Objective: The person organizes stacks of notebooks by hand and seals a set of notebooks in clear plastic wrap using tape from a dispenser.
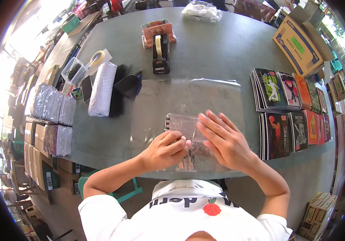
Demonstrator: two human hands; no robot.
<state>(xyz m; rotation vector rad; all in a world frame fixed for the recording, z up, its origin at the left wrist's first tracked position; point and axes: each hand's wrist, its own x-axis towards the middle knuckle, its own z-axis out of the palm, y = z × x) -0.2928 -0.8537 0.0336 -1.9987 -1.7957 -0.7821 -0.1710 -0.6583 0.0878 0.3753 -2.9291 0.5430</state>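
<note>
A spiral notebook (182,125) wrapped in clear plastic film lies at the near edge of the grey table (216,52). My left hand (166,149) is curled with its fingers pinching the film on the notebook's near left part. My right hand (224,138) lies flat on the notebook's right side, fingers spread and pressing the plastic down. A sheet of clear plastic (204,94) is spread on the table beyond the notebook.
A black tape dispenser (160,54) stands at the table's middle back. Stacks of spiral notebooks (291,116) lie at the right, a cardboard box (297,44) behind them. A white roll (102,88), black brush (120,90) and wrapped stacks (52,116) sit at left.
</note>
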